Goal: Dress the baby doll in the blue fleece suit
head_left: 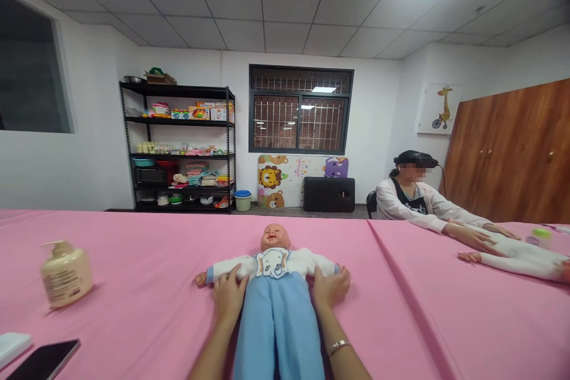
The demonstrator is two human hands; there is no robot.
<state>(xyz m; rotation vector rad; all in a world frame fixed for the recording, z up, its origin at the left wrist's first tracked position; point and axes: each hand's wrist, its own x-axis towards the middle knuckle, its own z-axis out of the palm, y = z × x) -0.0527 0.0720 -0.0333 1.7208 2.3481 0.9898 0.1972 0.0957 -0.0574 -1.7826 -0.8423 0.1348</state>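
A baby doll (pixel 275 267) lies face up on the pink tablecloth (pixel 151 285), its head away from me and its arms spread out. It wears a white top with an elephant bib and light blue trousers. On the left, my left hand (pixel 229 295) is closed on the doll's white sleeve, with the small doll hand showing beyond it. My right hand (pixel 330 290), below which a silver bracelet sits on the wrist, has its fingers bent around the other sleeve near the cuff and partly covers that doll hand.
A pump bottle (pixel 66 276), a dark phone (pixel 48 361) and a white object (pixel 13 347) are at the left. On the right, a person in a headset (pixel 414 190) touches another doll (pixel 521 254) beside a green-lidded container (pixel 540 237). Behind stands a black shelf (pixel 178 157).
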